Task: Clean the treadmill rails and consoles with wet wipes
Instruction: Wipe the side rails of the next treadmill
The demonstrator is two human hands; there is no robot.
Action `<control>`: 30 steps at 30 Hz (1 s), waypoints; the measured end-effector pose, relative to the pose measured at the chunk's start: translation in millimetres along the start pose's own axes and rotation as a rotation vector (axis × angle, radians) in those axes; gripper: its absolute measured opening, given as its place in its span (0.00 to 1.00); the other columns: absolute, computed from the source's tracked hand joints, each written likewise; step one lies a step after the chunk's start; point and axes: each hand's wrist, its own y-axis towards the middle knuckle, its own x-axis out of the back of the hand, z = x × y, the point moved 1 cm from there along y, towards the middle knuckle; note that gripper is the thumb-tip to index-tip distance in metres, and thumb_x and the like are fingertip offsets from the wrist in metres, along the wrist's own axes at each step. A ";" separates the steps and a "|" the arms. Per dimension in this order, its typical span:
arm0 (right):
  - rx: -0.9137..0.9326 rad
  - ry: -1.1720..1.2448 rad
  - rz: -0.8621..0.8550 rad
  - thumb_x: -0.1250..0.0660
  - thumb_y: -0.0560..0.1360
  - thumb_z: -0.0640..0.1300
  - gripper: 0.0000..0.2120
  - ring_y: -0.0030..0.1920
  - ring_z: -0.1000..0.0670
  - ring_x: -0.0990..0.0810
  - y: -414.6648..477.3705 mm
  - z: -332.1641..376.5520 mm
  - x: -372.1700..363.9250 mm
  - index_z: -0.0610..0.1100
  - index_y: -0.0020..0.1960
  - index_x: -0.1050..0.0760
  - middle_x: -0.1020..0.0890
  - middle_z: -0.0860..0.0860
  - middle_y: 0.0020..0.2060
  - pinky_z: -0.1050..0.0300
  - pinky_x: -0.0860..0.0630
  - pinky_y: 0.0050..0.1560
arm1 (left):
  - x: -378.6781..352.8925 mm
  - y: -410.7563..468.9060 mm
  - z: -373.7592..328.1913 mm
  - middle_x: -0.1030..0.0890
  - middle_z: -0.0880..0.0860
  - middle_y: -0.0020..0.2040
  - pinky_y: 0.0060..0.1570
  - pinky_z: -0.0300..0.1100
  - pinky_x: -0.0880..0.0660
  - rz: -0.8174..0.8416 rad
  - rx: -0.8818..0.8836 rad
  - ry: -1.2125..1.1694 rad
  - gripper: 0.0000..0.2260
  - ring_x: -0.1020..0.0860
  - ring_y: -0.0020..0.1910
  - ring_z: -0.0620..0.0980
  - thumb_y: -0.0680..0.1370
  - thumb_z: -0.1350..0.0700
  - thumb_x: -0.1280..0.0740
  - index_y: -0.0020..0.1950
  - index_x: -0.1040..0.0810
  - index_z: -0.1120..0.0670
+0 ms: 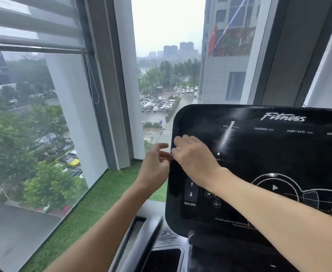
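The black treadmill console, marked "Fitness", fills the right half of the view. My right hand lies on its left part, above the INCLINE arrow buttons. Its fingers bend down toward the console's left edge and the fingertips are hidden. My left hand hovers just off that left edge with fingers loosely spread, reaching to my right hand's fingertips. I see no wet wipe plainly; anything under my right hand is hidden. A grey treadmill rail runs down below the console's left corner.
A large window with a half-lowered blind and its bead cord stands at the left. A strip of green artificial turf lies between the glass and the treadmill. A dark cup holder tray sits at the bottom.
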 end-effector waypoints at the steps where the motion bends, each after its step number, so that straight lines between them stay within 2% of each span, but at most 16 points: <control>1: 0.027 -0.042 0.009 0.29 0.64 0.32 0.07 0.37 0.47 0.27 -3.8 1.9 -7.6 0.42 0.37 0.24 0.25 0.47 0.37 0.56 0.33 0.40 | 0.4 3.6 0.9 0.19 0.54 0.51 0.50 0.35 0.23 -0.005 -0.031 0.019 0.21 0.20 0.51 0.48 0.78 0.71 0.42 0.68 0.29 0.55; 3: 0.094 -0.126 0.043 0.32 0.71 0.34 0.04 0.39 0.46 0.28 -15.9 7.3 -22.6 0.39 0.46 0.21 0.25 0.46 0.41 0.55 0.33 0.42 | 0.9 10.5 2.6 0.22 0.54 0.51 0.45 0.30 0.25 0.005 -0.082 0.028 0.21 0.21 0.50 0.49 0.77 0.71 0.42 0.67 0.28 0.55; 6: 0.165 -0.211 0.063 0.45 0.78 0.33 0.14 0.44 0.44 0.26 -26.8 8.6 -23.7 0.33 0.58 0.24 0.23 0.41 0.50 0.52 0.27 0.45 | -0.2 20.6 5.3 0.22 0.53 0.51 0.44 0.31 0.25 0.038 -0.134 0.036 0.19 0.20 0.49 0.48 0.78 0.71 0.42 0.65 0.27 0.56; 8: 0.113 -0.190 0.010 0.54 0.80 0.32 0.21 0.43 0.44 0.25 -18.4 -1.4 -13.6 0.36 0.55 0.23 0.23 0.42 0.49 0.51 0.25 0.44 | -0.8 27.3 7.9 0.22 0.51 0.50 0.44 0.28 0.26 0.025 -0.163 0.036 0.18 0.20 0.48 0.47 0.78 0.70 0.42 0.63 0.26 0.55; 10: 0.006 -0.137 -0.046 0.58 0.78 0.31 0.24 0.40 0.45 0.26 -4.1 -14.1 -3.4 0.40 0.47 0.23 0.24 0.45 0.44 0.51 0.26 0.42 | -1.9 32.8 9.1 0.22 0.50 0.49 0.42 0.27 0.27 0.022 -0.171 0.015 0.17 0.21 0.47 0.45 0.78 0.70 0.42 0.59 0.26 0.53; 12: 0.000 -0.142 -0.071 0.52 0.75 0.31 0.18 0.39 0.46 0.27 4.4 -16.7 -1.6 0.40 0.44 0.24 0.25 0.46 0.40 0.53 0.27 0.41 | -3.0 37.3 8.5 0.23 0.49 0.49 0.41 0.27 0.27 0.025 -0.188 -0.005 0.17 0.21 0.46 0.44 0.78 0.70 0.42 0.59 0.28 0.52; 14: 0.117 -0.173 -0.052 0.42 0.75 0.31 0.10 0.36 0.46 0.29 0.4 -12.5 -7.0 0.40 0.42 0.24 0.26 0.47 0.38 0.54 0.30 0.39 | -4.2 41.6 7.4 0.23 0.50 0.49 0.42 0.29 0.26 0.036 -0.202 -0.032 0.20 0.21 0.47 0.45 0.77 0.72 0.43 0.63 0.29 0.52; 16: 0.221 -0.181 -0.017 0.38 0.76 0.32 0.08 0.34 0.46 0.30 -5.0 -13.9 -9.1 0.41 0.42 0.22 0.26 0.47 0.38 0.54 0.32 0.37 | -3.3 44.7 5.8 0.23 0.50 0.50 0.41 0.30 0.25 0.039 -0.202 -0.059 0.23 0.21 0.48 0.47 0.76 0.73 0.45 0.65 0.28 0.52; 17: 0.213 -0.199 -0.018 0.37 0.75 0.31 0.08 0.34 0.47 0.30 -3.3 -20.4 -8.3 0.41 0.43 0.22 0.25 0.47 0.38 0.54 0.32 0.37 | -2.4 46.0 5.0 0.23 0.49 0.51 0.41 0.29 0.25 0.036 -0.206 -0.064 0.25 0.21 0.49 0.46 0.76 0.74 0.45 0.66 0.28 0.52; 20: -0.028 -0.145 -0.114 0.31 0.69 0.28 0.08 0.31 0.48 0.30 8.3 -40.5 2.8 0.40 0.42 0.22 0.24 0.45 0.40 0.56 0.32 0.35 | -0.9 49.8 0.7 0.23 0.49 0.53 0.39 0.28 0.26 0.040 -0.238 -0.077 0.26 0.22 0.48 0.46 0.76 0.75 0.45 0.65 0.28 0.50; 22: -0.030 -0.147 -0.121 0.31 0.70 0.28 0.07 0.30 0.47 0.31 8.7 -37.7 2.6 0.39 0.41 0.23 0.26 0.45 0.38 0.55 0.32 0.34 | -1.1 52.3 -1.4 0.23 0.49 0.53 0.38 0.29 0.26 0.033 -0.253 -0.073 0.24 0.21 0.47 0.48 0.76 0.74 0.45 0.64 0.28 0.51; 25: 0.127 -0.191 -0.031 0.36 0.72 0.30 0.08 0.30 0.48 0.31 8.9 -31.2 -0.7 0.41 0.39 0.24 0.28 0.46 0.37 0.55 0.33 0.34 | -0.9 56.9 -1.1 0.22 0.48 0.52 0.39 0.30 0.25 0.029 -0.257 -0.064 0.22 0.21 0.46 0.49 0.76 0.73 0.44 0.63 0.28 0.51; 26: 0.085 -0.187 -0.041 0.36 0.72 0.30 0.09 0.30 0.48 0.32 16.5 -36.6 3.7 0.41 0.37 0.25 0.28 0.46 0.37 0.56 0.34 0.33 | -1.0 58.2 -1.1 0.23 0.47 0.51 0.38 0.31 0.26 0.035 -0.255 -0.064 0.22 0.21 0.46 0.49 0.76 0.72 0.44 0.62 0.28 0.50; 28: -0.115 -0.137 -0.087 0.32 0.69 0.31 0.08 0.30 0.47 0.30 34.1 -49.8 13.1 0.42 0.37 0.25 0.27 0.46 0.37 0.57 0.35 0.34 | -0.7 60.2 -2.2 0.23 0.47 0.51 0.37 0.31 0.26 0.043 -0.252 -0.062 0.20 0.21 0.46 0.48 0.77 0.72 0.43 0.61 0.29 0.50; 30: -0.295 -0.076 -0.096 0.30 0.70 0.32 0.06 0.34 0.45 0.25 45.7 -54.5 16.8 0.41 0.42 0.24 0.26 0.45 0.41 0.56 0.29 0.37 | -0.6 62.1 -4.0 0.23 0.47 0.50 0.38 0.29 0.26 0.038 -0.257 -0.055 0.18 0.22 0.46 0.45 0.78 0.71 0.42 0.60 0.28 0.52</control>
